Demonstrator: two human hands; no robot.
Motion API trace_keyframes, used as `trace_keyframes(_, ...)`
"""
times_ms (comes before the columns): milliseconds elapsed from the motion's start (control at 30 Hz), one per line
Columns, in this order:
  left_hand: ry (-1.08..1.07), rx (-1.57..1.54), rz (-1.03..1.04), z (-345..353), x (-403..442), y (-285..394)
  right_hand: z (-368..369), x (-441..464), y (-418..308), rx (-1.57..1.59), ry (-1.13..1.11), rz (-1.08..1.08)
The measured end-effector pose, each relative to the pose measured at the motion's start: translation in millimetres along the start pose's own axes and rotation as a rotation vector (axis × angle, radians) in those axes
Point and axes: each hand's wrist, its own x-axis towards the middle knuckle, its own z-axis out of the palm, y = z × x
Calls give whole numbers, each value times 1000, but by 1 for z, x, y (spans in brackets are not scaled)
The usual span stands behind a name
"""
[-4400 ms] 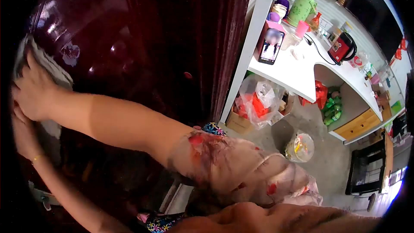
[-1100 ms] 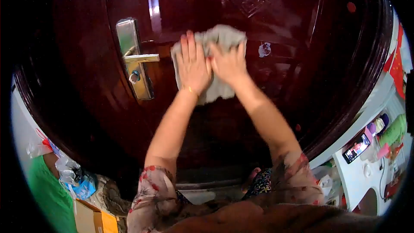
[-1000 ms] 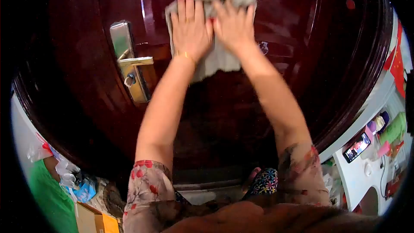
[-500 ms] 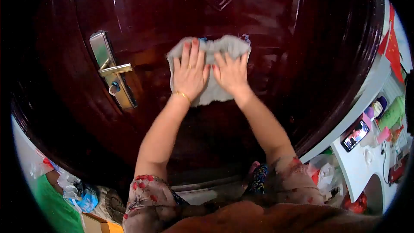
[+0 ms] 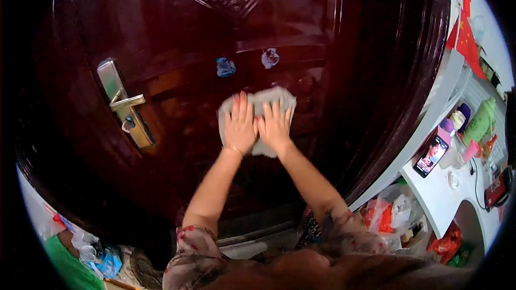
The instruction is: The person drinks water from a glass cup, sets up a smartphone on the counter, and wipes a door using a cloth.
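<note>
A grey cloth [image 5: 264, 149] lies pressed against a dark red, glossy door [image 5: 172, 37]. My left hand [image 5: 240, 128] rests flat on its left half, fingers stretched upward. Beside it, my right hand [image 5: 276, 129] is spread flat on the right half, the thumbs close together. Above the cloth, a blue patch [image 5: 226, 67] and a whitish patch [image 5: 270, 58] stick to the door. The cloth's underside and the door behind it are hidden.
A metal door handle [image 5: 129, 102] juts out at left. At right, a white table [image 5: 438, 193] bears a phone [image 5: 431, 156] and clutter. Plastic bags [image 5: 389, 212] lie below it; more bags [image 5: 99, 255] sit at lower left. A red flag [image 5: 466, 45] hangs at upper right.
Both hands and the cloth have slid down the door, uncovering the two patches. The view has shifted too, with the handle now further left and lower.
</note>
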Motion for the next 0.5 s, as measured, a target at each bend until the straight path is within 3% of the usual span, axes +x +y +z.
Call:
trace_keyframes(67,32,96,-1,-30,73,-2,-26,66,4,-63,157,-63)
trace_keyframes(200,419,212,69,-64,205,-11,-83,204,17,-181,406,-167)
trace_keyframes(267,430,197,31,-77,249,-5,-103,243,27,-183,511,-230)
trace_keyframes(400,395,317,-39,-65,247,18,-111,237,40,-201,541,-288)
trace_keyframes(500,325,200,26,-45,216,29,-99,202,55,-205,477,-205)
